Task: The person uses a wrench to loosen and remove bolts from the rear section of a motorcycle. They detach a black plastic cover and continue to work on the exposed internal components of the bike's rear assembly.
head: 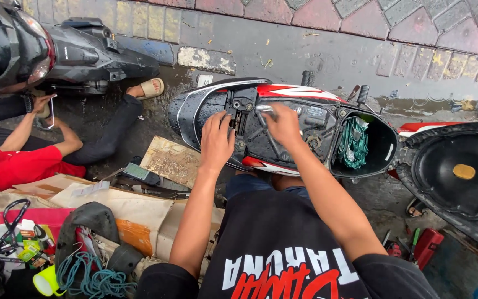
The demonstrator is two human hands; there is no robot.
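A black, white and red scooter body (300,94) lies open in front of me, its seat (460,177) flipped up to the right. My left hand (217,138) rests with fingers curled on a black part near the rear frame. My right hand (282,124) is closed on a silver tool (262,111) held against the frame. A green cloth (354,145) lies in the under-seat storage tub (385,149).
At left, a person in a red shirt (17,166) works with a tool on a second black scooter (40,50). Cardboard (170,160), a bag with rope and cables (84,243) and a red toolbox (428,243) lie on the wet pavement. A kerb (305,55) runs behind.
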